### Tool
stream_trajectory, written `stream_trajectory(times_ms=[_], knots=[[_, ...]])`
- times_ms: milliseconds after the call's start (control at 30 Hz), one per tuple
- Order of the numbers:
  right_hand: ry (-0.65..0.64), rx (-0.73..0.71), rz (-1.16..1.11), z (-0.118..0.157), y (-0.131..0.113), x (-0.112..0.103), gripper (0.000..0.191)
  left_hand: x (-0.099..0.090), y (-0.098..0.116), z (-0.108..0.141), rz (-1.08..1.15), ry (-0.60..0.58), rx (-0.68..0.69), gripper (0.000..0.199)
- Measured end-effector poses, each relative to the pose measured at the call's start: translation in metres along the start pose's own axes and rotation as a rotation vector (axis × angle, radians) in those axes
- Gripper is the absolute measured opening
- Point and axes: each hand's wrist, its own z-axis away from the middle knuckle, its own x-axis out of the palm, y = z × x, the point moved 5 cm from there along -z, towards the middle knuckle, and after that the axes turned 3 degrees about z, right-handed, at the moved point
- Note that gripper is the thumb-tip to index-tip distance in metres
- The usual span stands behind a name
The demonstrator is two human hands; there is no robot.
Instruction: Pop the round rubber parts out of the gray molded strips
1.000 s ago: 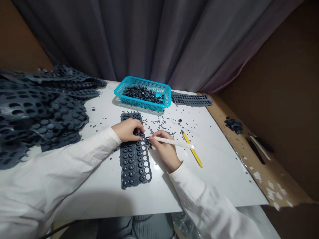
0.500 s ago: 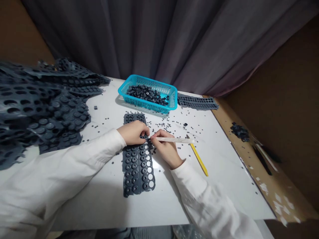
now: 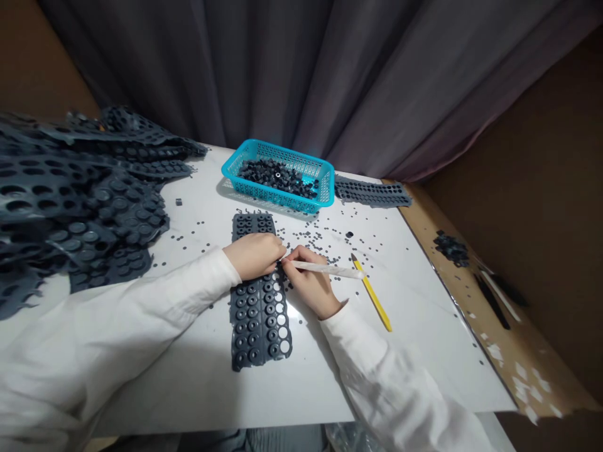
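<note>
A dark grey rubber sheet [image 3: 254, 320] with rows of round ringed parts lies lengthwise before me; its right-hand column has a run of round holes. Across its upper half rests my left hand [image 3: 257, 256], fingers curled closed at the right edge, whatever they pinch being hidden. My right hand [image 3: 313, 285] grips a slim white stick-like tool [image 3: 330, 270], its near end at the left fingertips and its tip out of sight. Both hands almost touch. Just right of them lies a yellow pen-shaped tool [image 3: 372, 292] with a dark tip.
A blue basket [image 3: 277, 199] of small dark parts stands behind the sheet. Piled rubber sheets [image 3: 103, 201] fill the left. Another strip [image 3: 372, 191] lies right of the basket. Small dark discs litter the white table [image 3: 424, 351]. On the brown ledge sits a dark heap [image 3: 451, 248].
My left fingers have curled in further over the sheet's right edge, covering the ringed part that showed there. The white tool tilts slightly more downward at its outer end.
</note>
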Motion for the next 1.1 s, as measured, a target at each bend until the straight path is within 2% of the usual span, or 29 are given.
stream_trajectory(times_ms=[100, 200, 267, 367, 433, 567, 667, 767, 967, 1100], knots=[[-0.001, 0.003, 0.015, 0.0, 0.0, 0.0, 0.016, 0.004, -0.001, -0.001, -0.009, 0.011, 0.014, 0.014], [0.0, -0.002, 0.032, 0.0, -0.002, 0.0, 0.015, 0.008, -0.016, 0.0, 0.174, 0.037, 0.011, 0.013], [0.005, 0.005, 0.033, 0.001, -0.002, 0.0, 0.015, 0.005, -0.035, 0.002, 0.422, 0.112, -0.053, 0.011], [0.005, 0.037, -0.016, 0.001, 0.002, 0.0, 0.014, -0.002, -0.072, 0.012, 0.882, 0.368, -0.28, 0.019], [0.019, 0.075, -0.107, 0.0, 0.006, -0.001, 0.012, 0.0, -0.088, 0.016, 1.173, 0.479, -0.406, 0.026], [0.075, 0.142, -0.27, -0.011, 0.014, -0.004, 0.012, 0.012, -0.088, 0.012, 1.539, 0.401, -0.505, 0.027], [0.049, 0.124, -0.244, -0.021, 0.015, -0.003, 0.012, 0.017, -0.08, 0.008, 1.692, 0.347, -0.529, 0.024], [0.031, 0.098, -0.212, -0.026, 0.014, 0.0, 0.012, 0.016, -0.074, 0.008, 1.627, 0.31, -0.518, 0.027], [-0.006, 0.044, -0.214, -0.022, 0.011, 0.001, 0.012, 0.008, -0.067, 0.012, 1.118, 0.364, -0.385, 0.028], [-0.015, 0.039, -0.202, -0.021, 0.011, 0.0, 0.011, 0.009, -0.064, 0.013, 1.015, 0.336, -0.318, 0.026]])
